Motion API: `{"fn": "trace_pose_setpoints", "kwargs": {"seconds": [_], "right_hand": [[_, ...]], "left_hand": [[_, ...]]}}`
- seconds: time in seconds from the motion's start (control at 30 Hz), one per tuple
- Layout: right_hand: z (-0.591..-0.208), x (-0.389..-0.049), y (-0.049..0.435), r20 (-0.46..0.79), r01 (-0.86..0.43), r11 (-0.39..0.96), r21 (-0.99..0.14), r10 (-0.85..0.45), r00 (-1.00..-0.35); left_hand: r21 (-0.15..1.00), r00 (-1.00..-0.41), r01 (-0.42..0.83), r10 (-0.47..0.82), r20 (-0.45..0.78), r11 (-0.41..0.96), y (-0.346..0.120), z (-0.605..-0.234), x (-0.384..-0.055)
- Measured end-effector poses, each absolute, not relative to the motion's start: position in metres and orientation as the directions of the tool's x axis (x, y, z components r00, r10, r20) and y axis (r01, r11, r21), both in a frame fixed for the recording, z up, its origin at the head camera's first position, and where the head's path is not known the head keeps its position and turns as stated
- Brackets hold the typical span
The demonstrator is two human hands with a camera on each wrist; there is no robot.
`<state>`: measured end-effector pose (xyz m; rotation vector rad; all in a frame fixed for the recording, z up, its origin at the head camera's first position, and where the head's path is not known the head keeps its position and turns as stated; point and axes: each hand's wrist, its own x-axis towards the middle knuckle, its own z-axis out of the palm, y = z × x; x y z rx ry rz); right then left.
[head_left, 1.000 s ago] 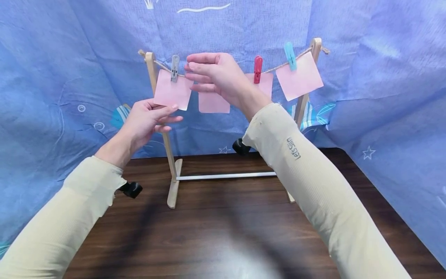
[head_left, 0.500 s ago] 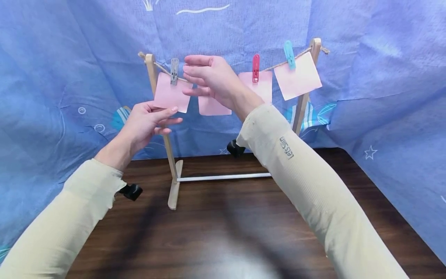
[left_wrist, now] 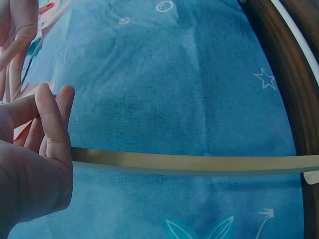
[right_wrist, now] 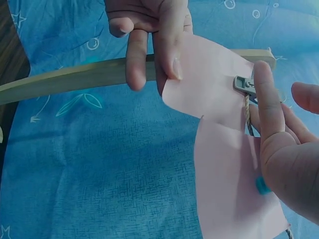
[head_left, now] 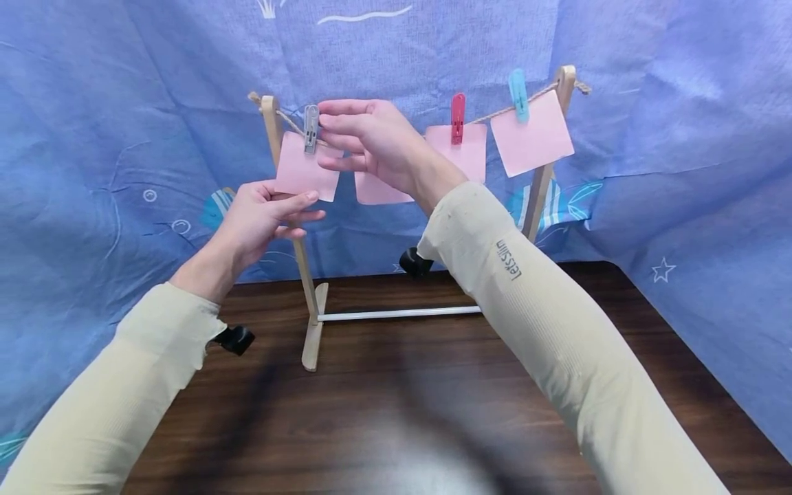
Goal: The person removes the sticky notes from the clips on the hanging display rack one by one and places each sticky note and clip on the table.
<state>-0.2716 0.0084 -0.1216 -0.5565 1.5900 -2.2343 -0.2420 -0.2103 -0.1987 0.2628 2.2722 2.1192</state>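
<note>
Pink paper [head_left: 305, 170] in a grey clip [head_left: 311, 129] is pinched by the left hand [head_left: 255, 213]. The right hand [head_left: 383, 144] hovers unclenched beside the clip.

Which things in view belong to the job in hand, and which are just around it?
Job in hand, as I judge it:
- left hand, pinching the leftmost pink paper
- right hand, beside the grey peg
- rope and wooden stand, holding the hung papers up

Around it, untouched by either hand:
- red peg
- turquoise peg
- blue cloth
- dark table
</note>
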Motion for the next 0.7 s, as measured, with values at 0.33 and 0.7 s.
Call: {"fn": "trace_pose_setpoints", "kwargs": {"seconds": [0.33, 0.7], "right_hand": [[-0.12, -0.268, 0.003, 0.134, -0.018, -0.248, -0.969, -0.462, -0.877], [-0.12, -0.263, -0.011, 0.174, -0.056, -0.312, -0.948, -0.363, -0.916]], "left_hand": [[0.993, -0.985, 0.103, 0.146, 0.094, 0.058, -0.211, -0.201, -0.243], [0.992, -0.981, 0.112, 0.168, 0.101, 0.056, -0.207, -0.201, -0.245]]}}
